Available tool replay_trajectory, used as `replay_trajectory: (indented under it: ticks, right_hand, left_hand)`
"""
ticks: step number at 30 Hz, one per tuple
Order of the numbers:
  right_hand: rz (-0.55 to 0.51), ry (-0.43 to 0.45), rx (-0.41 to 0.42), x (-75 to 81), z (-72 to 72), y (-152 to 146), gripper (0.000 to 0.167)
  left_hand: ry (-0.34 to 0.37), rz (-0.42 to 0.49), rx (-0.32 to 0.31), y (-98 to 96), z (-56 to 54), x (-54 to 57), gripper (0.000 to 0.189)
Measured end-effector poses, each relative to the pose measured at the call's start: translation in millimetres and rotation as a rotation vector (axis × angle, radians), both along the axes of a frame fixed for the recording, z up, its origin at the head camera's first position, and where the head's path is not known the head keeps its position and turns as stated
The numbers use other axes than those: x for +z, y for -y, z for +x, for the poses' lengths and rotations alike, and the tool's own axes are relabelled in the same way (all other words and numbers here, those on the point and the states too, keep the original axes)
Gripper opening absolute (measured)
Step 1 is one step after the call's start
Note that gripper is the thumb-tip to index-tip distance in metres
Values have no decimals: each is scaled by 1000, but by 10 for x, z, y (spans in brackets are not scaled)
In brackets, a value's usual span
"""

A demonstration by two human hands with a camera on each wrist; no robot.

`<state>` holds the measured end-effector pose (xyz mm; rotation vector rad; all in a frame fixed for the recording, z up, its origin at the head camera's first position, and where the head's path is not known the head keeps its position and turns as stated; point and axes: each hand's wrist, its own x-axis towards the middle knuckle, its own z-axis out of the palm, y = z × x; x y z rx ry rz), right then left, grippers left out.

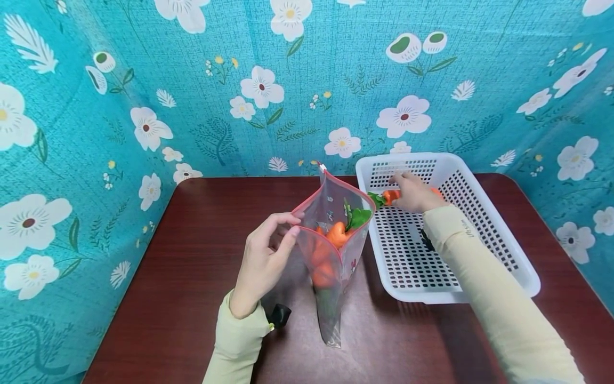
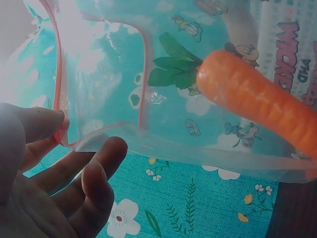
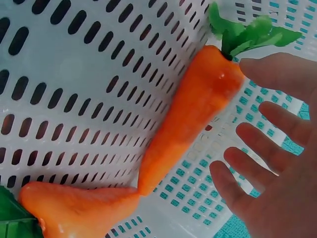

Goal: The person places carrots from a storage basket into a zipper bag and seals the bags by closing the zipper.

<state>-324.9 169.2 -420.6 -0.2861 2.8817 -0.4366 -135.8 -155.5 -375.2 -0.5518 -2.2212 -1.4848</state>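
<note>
My left hand [image 1: 266, 261] pinches the red-edged rim of a clear zip bag [image 1: 328, 314] between thumb and fingers, and the bag's mouth gapes. Inside the bag are orange carrots [image 1: 337, 234] with green leaves; one carrot [image 2: 247, 89] shows through the printed plastic in the left wrist view. My right hand [image 1: 414, 193] reaches into a white perforated basket [image 1: 499, 237]. There its fingers are spread beside a leafy carrot [image 3: 190, 114], the thumb tip at the carrot's top end. A second carrot [image 3: 79, 206] lies against the first one's tip.
The basket stands on the right of a dark red-brown table [image 1: 211, 256], close to its back edge. A teal floral cloth [image 1: 307, 80] hangs behind and at both sides. A small black object [image 1: 280, 316] shows by the left wrist.
</note>
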Motion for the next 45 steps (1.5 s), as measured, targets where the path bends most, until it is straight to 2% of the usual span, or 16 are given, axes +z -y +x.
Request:
replay_trajectory:
  ticks: [12, 20, 27, 38, 45]
  right_hand:
    - [74, 7, -2, -134, -23, 39, 70]
    - [112, -19, 47, -180, -55, 66, 65]
    - [156, 0, 47, -220, -66, 123, 67]
    - [186, -6, 79, -279, -36, 155, 58]
    - [173, -30, 112, -280, -22, 172, 43]
  left_hand:
    - [13, 1, -1, -1, 3, -5, 15]
    - [10, 1, -4, 4, -13, 10, 16]
    - [10, -1, 0, 4, -7, 5, 16]
    - [-1, 4, -10, 6, -4, -1, 15]
    - [-9, 1, -15, 8, -8, -1, 15]
